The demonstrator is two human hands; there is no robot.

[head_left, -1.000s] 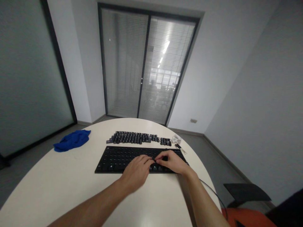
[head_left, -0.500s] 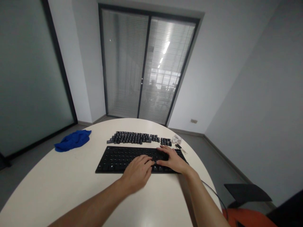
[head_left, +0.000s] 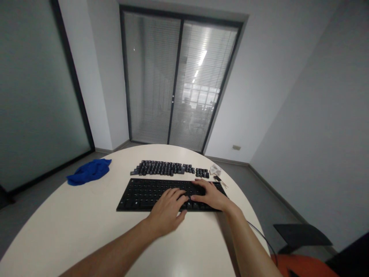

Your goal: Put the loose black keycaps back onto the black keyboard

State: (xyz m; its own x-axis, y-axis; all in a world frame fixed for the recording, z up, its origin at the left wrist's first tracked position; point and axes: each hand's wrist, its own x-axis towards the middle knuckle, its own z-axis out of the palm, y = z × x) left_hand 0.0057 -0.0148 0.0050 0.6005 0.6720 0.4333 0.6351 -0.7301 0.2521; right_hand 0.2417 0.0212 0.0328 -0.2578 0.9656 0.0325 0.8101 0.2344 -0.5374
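A black keyboard [head_left: 141, 194] lies on the round white table, its upper face partly hidden by both hands. My left hand [head_left: 168, 211] rests over its middle and front edge, with the fingers spread and the thumb held apart. Over the right part of the keyboard is my right hand [head_left: 211, 195], thumb and fingers stretched apart and touching the key area. Nothing shows in either hand. Just behind the keyboard, several loose black keycaps [head_left: 161, 168] lie in rows, with a smaller group [head_left: 202, 173] at their right.
A blue cloth [head_left: 89, 172] lies at the table's left edge. At the right are a crumpled clear bag [head_left: 215, 170] and a small tool with thin metal prongs [head_left: 220, 181]. A cable [head_left: 261, 234] hangs over the right edge, near an orange chair [head_left: 300, 265] with a black armrest [head_left: 301, 234].
My left thumb has moved away from the fingers, toward the table's front, and the left hand has opened. My right hand and the keyboard have stayed nearly in place.
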